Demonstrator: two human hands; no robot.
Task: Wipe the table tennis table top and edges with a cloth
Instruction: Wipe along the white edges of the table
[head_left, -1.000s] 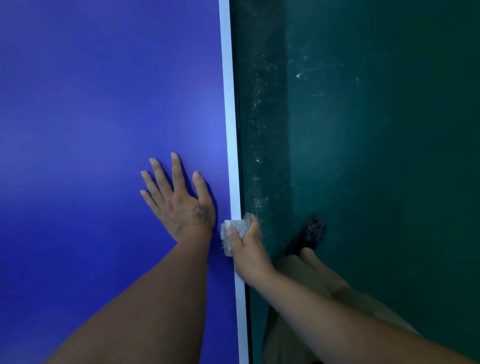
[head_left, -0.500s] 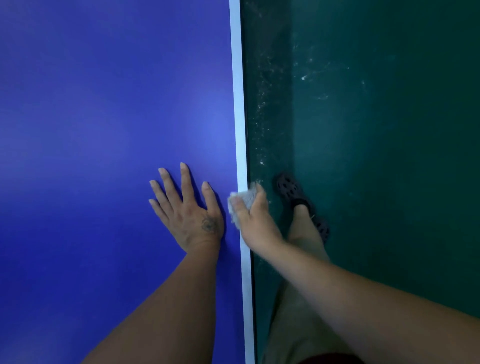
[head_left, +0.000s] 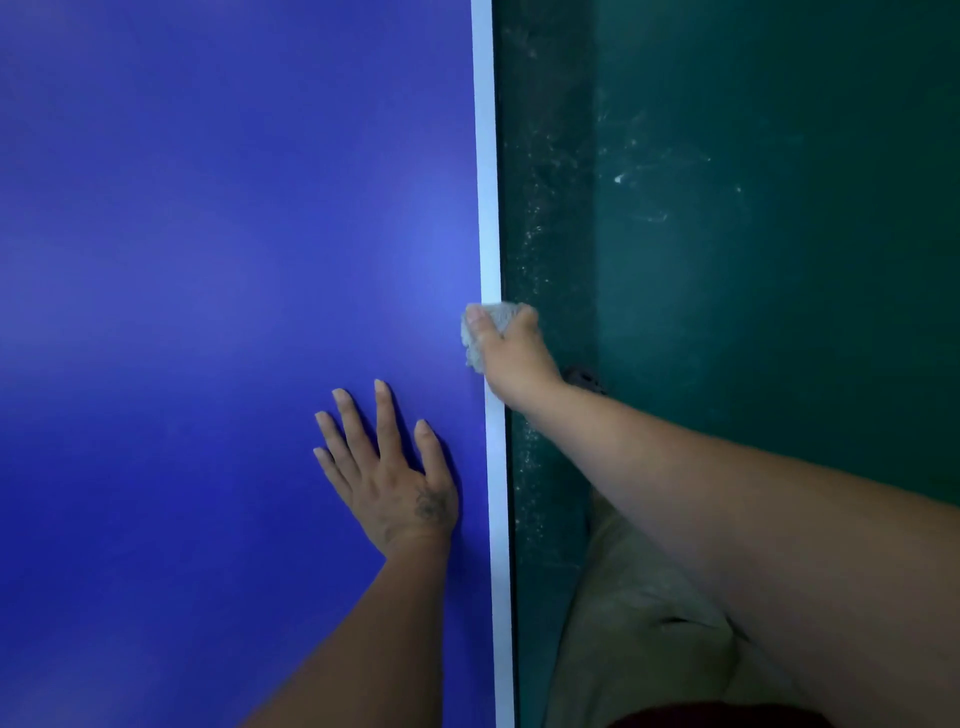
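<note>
The blue table tennis table top (head_left: 208, 312) fills the left half of the view, with a white edge line (head_left: 488, 156) running down its right side. My right hand (head_left: 511, 358) grips a small grey cloth (head_left: 501, 314) wrapped over that edge, thumb on the top and fingers down the side. My left hand (head_left: 387, 473) lies flat on the blue top, fingers spread, a little behind the right hand and left of the white line.
To the right of the table lies a dark green floor (head_left: 779, 260), dusty near the table's side. My leg in beige trousers (head_left: 634, 623) and a dark shoe (head_left: 584, 376) stand close beside the edge.
My right hand has slid the cloth forward along the table's edge, away from me and past my left hand. The left hand stays flat on the top.
</note>
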